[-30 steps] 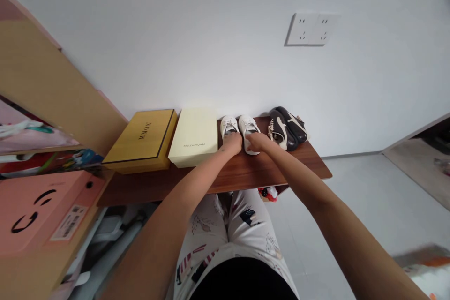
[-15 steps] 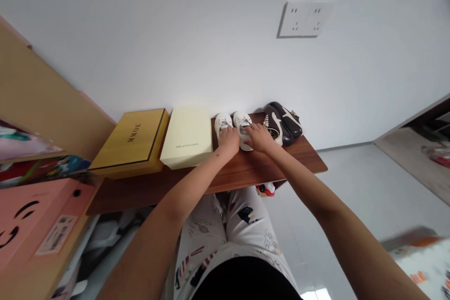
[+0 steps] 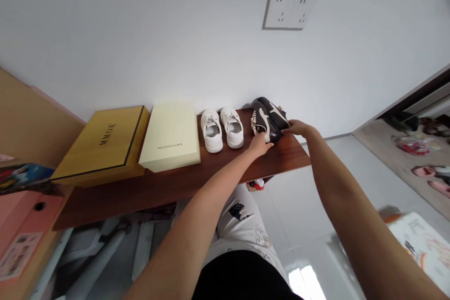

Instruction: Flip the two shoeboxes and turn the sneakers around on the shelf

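At the right end of the desk [image 3: 225, 161], by the wall [image 3: 176, 47], we'd call the dark shoes [image 3: 273, 122] light, softish, best held at the heels [image 3: 275, 135], where our left hand [image 3: 259, 144] and right hand [image 3: 297, 128] curl, pinching or just touching we can't tell.

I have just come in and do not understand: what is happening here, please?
A person is handling the dark shoes near the right end of a brown board. The left hand touches the heel of the left shoe, the right hand that of the right one. The white shoes stand side by side, untouched. Further left lie the pale box and the yellow box.
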